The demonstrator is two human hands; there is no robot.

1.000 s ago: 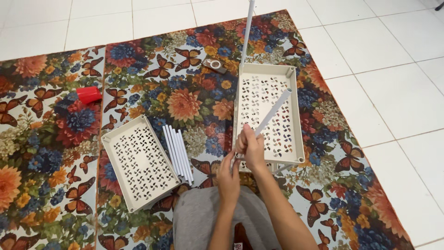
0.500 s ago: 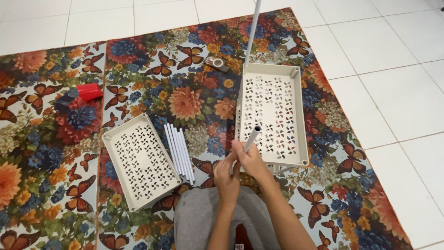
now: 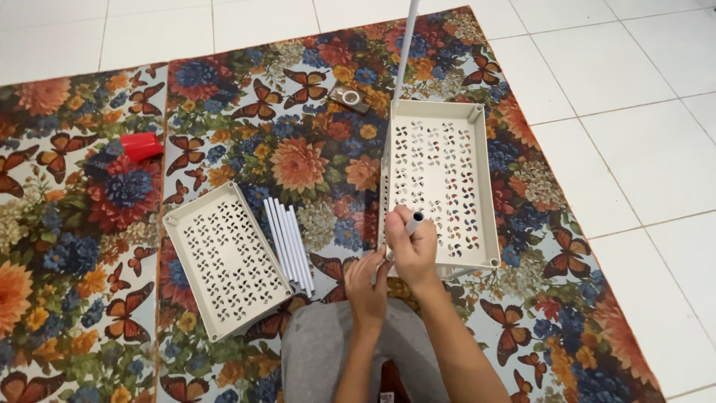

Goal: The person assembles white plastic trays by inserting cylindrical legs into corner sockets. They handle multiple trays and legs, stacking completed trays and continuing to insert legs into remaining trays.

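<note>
Tube (image 3: 412, 224) in right hand (image 3: 412, 250) over perforated tray (image 3: 481, 186), second tray (image 3: 224, 257) beside tubes (image 3: 289, 242).

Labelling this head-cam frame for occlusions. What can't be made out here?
- Lower end of the short white plastic tube: hidden inside the right hand, head view.
- Near left corner of the white perforated plastic tray: covered by both hands.
- Left hand: its palm and what it touches are hidden by its own back.
- Tall white pole: top cut off by the upper edge.
- Small brown object on the floral mat: too small to identify.
</note>
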